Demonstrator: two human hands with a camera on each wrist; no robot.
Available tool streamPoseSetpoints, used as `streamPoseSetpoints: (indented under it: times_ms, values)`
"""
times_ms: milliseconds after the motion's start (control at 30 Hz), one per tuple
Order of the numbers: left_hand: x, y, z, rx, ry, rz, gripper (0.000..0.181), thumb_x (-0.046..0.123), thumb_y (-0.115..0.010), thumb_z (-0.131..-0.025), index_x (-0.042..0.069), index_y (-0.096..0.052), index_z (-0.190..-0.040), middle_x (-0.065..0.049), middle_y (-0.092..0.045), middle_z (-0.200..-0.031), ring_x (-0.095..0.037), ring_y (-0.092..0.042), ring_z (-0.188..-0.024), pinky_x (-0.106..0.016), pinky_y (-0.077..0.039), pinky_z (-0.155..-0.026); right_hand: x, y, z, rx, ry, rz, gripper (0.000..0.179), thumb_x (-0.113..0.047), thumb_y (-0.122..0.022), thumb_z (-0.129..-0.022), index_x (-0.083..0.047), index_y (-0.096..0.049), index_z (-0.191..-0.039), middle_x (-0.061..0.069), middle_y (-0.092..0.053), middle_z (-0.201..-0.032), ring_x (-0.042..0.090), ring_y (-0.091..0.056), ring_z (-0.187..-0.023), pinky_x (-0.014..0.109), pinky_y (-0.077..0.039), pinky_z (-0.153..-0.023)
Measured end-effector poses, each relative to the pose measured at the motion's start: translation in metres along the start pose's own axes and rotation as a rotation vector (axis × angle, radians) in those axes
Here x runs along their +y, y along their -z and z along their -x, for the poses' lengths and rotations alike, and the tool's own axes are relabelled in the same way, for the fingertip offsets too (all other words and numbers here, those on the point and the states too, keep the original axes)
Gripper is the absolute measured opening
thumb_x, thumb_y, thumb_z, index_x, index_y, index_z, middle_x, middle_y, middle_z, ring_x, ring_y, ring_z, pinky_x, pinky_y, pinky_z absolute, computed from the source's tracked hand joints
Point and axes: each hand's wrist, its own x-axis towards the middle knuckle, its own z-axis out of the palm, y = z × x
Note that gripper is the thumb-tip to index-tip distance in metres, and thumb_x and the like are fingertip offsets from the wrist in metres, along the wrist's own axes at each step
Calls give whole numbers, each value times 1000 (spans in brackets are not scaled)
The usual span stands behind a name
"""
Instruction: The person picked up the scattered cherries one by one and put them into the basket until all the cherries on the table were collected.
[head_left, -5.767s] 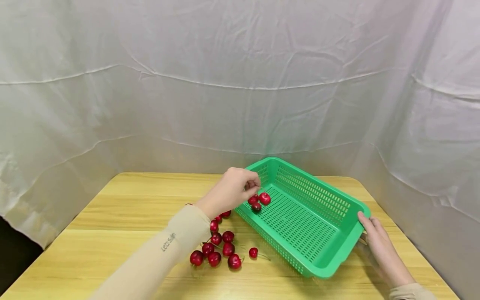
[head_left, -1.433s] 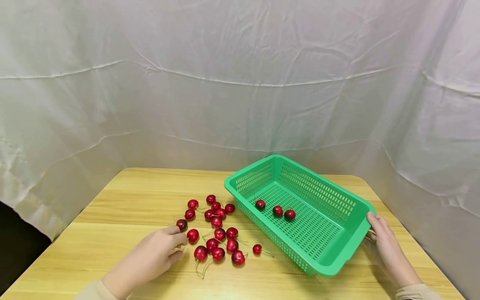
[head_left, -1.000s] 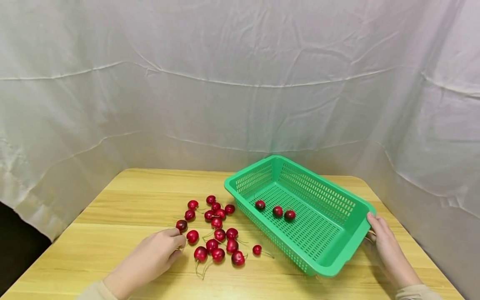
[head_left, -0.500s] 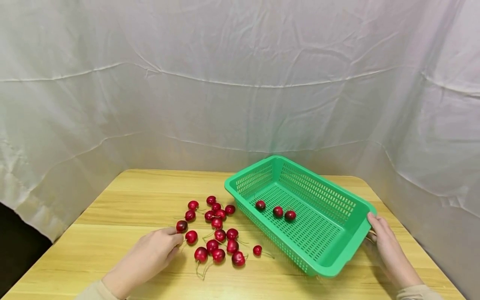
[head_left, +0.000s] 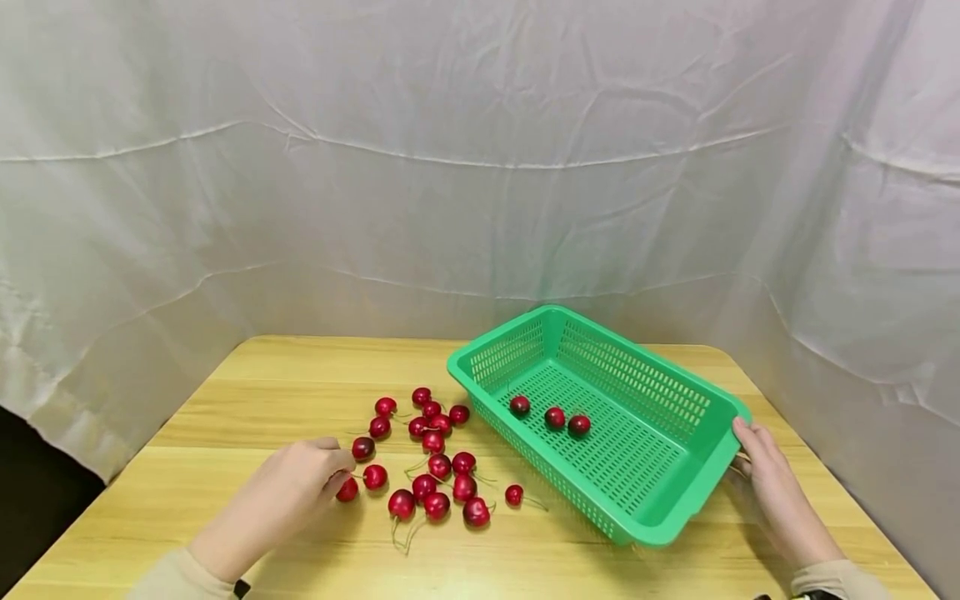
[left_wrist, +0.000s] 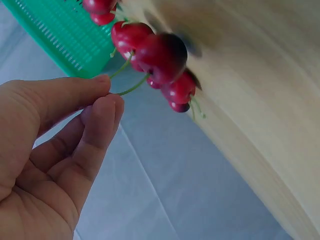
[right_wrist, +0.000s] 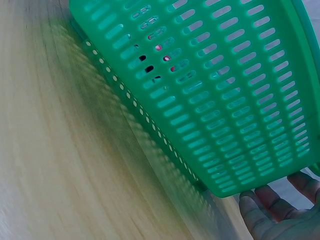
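Note:
My left hand (head_left: pixel 288 487) is at the left edge of the loose cherries. In the left wrist view its thumb and fingertips (left_wrist: pixel 102 80) pinch green cherry stems (left_wrist: pixel 134 88); a dark red cherry (left_wrist: pixel 162 56) hangs from one of them. Below those fingers in the head view shows a red cherry (head_left: pixel 347 489), with another cherry (head_left: pixel 375 477) just right of it, its stem toward the hand. My right hand (head_left: pixel 780 492) grips the right end of the green basket (head_left: pixel 720 475), thumb on the rim, fingers underneath. Three cherries (head_left: pixel 555 418) lie on the basket's slotted floor.
Several cherries (head_left: pixel 439 465) with stems are spread on the wooden table (head_left: pixel 300 392) left of the basket. One small cherry (head_left: pixel 513 496) lies apart, close to the basket's near side. Pale cloth (head_left: pixel 480 233) hangs behind and at both sides.
My left hand has gone from over the basket to the left of the pile. Just now it shifts slightly left, drawing cherries by their stems. The basket's cherries now lie farther right; my right hand stays.

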Motion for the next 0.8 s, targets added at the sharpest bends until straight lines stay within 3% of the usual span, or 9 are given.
streamPoseSetpoints:
  times_ms: [200,333,600,800]
  values:
    - [-7,9,-7,76,-38,41,31,-6,-88,-78,18,-70,-75,13,-56,-71,4,-41,-64,-17,-43,-56,-1,-1,1,10,9,4,28,-37,-32,-119,-13,-34,-133,-19,-54,-118,-5,-64,-105,14,-55,-87]
    - [-10,18,-19,126,-76,83,28,-6,-90,-78,16,-74,-77,12,-62,-71,6,-46,-63,-17,-47,-55,0,-1,1,15,16,13,28,-37,-32,-119,-13,-35,-134,-20,-55,-117,-5,-64,-104,13,-55,-86]
    - [-3,42,-59,150,-123,153,17,-2,-89,-82,13,-81,-85,5,-76,-78,-1,-67,-67,-22,-58,-62,0,-3,0,10,23,53,32,-38,-31,-119,-10,-34,-133,-19,-54,-118,-6,-64,-104,13,-55,-87]
    - [8,46,-93,149,-110,277,12,1,-85,-89,13,-84,-91,2,-82,-86,-8,-76,-75,-25,-64,-69,0,0,0,15,11,59,31,-39,-31,-118,-13,-36,-134,-20,-54,-118,-7,-63,-104,12,-55,-87]
